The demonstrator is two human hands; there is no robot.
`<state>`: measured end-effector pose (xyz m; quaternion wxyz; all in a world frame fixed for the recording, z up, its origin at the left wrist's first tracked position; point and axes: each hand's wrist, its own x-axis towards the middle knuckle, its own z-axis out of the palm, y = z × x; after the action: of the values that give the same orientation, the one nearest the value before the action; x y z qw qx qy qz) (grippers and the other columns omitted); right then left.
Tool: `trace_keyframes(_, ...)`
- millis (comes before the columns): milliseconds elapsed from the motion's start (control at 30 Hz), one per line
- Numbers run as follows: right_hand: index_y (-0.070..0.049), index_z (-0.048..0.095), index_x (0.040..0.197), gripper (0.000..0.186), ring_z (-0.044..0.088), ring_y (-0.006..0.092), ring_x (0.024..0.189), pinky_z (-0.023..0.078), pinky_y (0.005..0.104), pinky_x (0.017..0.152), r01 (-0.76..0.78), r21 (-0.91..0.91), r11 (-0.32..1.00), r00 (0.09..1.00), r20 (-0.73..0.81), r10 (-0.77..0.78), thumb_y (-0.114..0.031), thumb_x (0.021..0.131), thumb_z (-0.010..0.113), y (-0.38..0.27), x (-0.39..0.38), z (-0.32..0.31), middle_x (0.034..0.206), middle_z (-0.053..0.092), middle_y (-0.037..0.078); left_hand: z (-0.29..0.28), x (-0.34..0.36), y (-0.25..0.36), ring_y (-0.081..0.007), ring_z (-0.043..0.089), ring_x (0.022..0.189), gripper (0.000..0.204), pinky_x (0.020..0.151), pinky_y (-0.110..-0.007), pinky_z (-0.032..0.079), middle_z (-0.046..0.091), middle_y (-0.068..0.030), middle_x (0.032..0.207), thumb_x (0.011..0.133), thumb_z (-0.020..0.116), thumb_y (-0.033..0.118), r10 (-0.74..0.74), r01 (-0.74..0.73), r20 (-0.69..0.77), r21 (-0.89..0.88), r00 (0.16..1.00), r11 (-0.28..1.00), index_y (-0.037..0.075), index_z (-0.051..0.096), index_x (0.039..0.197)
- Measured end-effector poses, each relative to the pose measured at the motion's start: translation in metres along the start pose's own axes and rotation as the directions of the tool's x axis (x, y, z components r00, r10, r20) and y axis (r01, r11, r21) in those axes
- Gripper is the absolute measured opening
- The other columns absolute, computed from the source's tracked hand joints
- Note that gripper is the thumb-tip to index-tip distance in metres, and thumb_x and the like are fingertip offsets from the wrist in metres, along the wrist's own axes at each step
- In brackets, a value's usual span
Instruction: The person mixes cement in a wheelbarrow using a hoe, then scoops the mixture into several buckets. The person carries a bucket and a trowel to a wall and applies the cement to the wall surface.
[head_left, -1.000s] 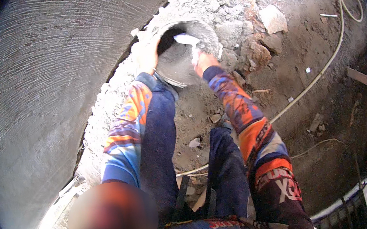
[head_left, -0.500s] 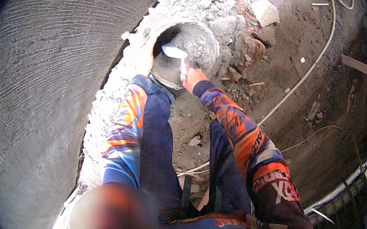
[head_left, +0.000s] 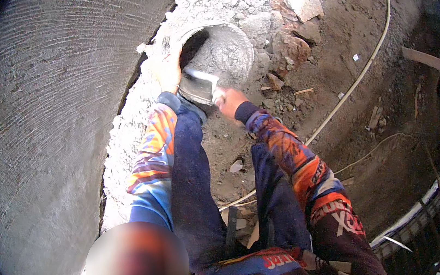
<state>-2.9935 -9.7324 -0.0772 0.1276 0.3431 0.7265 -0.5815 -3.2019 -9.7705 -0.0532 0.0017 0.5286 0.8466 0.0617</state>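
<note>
A round bucket (head_left: 197, 98), tilted on its side, holds grey mortar (head_left: 226, 50) in its far right part. My left hand (head_left: 169, 73) grips the bucket's left rim; some of its fingers are hard to make out in the glare. Closed round a trowel's handle is my right hand (head_left: 231, 103), at the near right side of the bucket mouth. The pale trowel blade (head_left: 201, 75) reaches into the bucket over its near inner wall, apart from most of the mortar, slightly smeared by motion.
A wet-looking, ridged plaster wall (head_left: 60, 91) rises on the left. Fallen mortar (head_left: 122, 144) lines its foot. Broken stones (head_left: 291, 49) lie right of the bucket. A pale hose (head_left: 356, 85) crosses the dirt floor, and a curved strip (head_left: 433, 63) lies far right.
My right hand has drawn the trowel back toward me, away from the mortar, and its blade has turned. My left hand stays at the bucket rim. The whole view has shifted slightly.
</note>
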Motion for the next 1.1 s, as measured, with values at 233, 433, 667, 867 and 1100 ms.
trace_keyframes(233,-0.007,0.052,0.102,0.028,0.058,0.0378,0.075,0.048,0.0434,0.067,0.099,-0.114,0.989,0.982,-0.147,-0.115,-0.018,0.076,0.051,0.003,0.019,0.005,0.078,0.059,0.021,0.005,0.012,0.019,-0.0251,0.062,0.081,0.025,0.073,-0.032,0.046,0.063,-0.0137,0.089,0.084,0.048,0.022,-0.398,0.385,0.094,-0.526,0.913,0.758,0.004,0.062,0.093)
trace_keyframes(433,-0.006,0.047,0.111,0.037,0.058,0.0396,0.077,0.047,0.0465,0.071,0.096,-0.268,0.959,0.995,0.011,-0.097,-0.022,0.077,0.048,0.008,0.028,-0.043,0.079,0.059,0.023,0.001,0.009,0.020,-0.0228,0.061,0.085,0.030,0.076,-0.030,0.045,0.062,-0.0123,0.096,0.086,0.044,0.027,-0.264,0.279,0.094,-0.258,0.960,0.925,0.005,0.062,0.098)
trace_keyframes(667,-0.006,0.042,0.114,0.037,0.058,0.0386,0.082,0.046,0.0465,0.075,0.148,-0.555,0.819,0.977,0.212,-0.033,-0.021,0.080,0.044,0.015,0.016,-0.036,0.085,0.059,0.022,0.005,0.005,0.001,-0.0230,0.061,0.089,0.029,0.080,-0.029,0.044,0.062,-0.0126,0.098,0.086,0.045,0.026,-0.286,0.312,0.124,-0.342,0.950,0.887,0.006,0.062,0.100)
trace_keyframes(867,-0.008,0.046,0.107,0.032,0.056,0.0421,0.076,0.046,0.0487,0.069,0.071,-0.227,0.971,0.975,-0.190,-0.116,-0.022,0.079,0.049,0.019,0.053,-0.041,0.080,0.059,0.022,0.016,0.018,0.014,-0.0248,0.061,0.087,0.026,0.080,-0.031,0.045,0.062,-0.0132,0.097,0.083,0.046,0.019,-0.172,0.165,-0.005,-0.256,0.985,0.952,0.009,0.061,0.102)
trace_keyframes(1100,-0.010,0.048,0.111,0.031,0.060,0.0370,0.065,0.049,0.0418,0.061,0.189,-0.074,0.979,0.950,-0.239,-0.201,-0.014,0.080,0.047,0.041,0.028,-0.011,0.075,0.061,0.019,0.018,0.009,0.013,-0.0248,0.062,0.078,0.024,0.067,-0.033,0.047,0.063,-0.0127,0.088,0.081,0.047,0.017,-0.184,0.163,-0.066,-0.240,0.981,0.957,0.015,0.060,0.102)
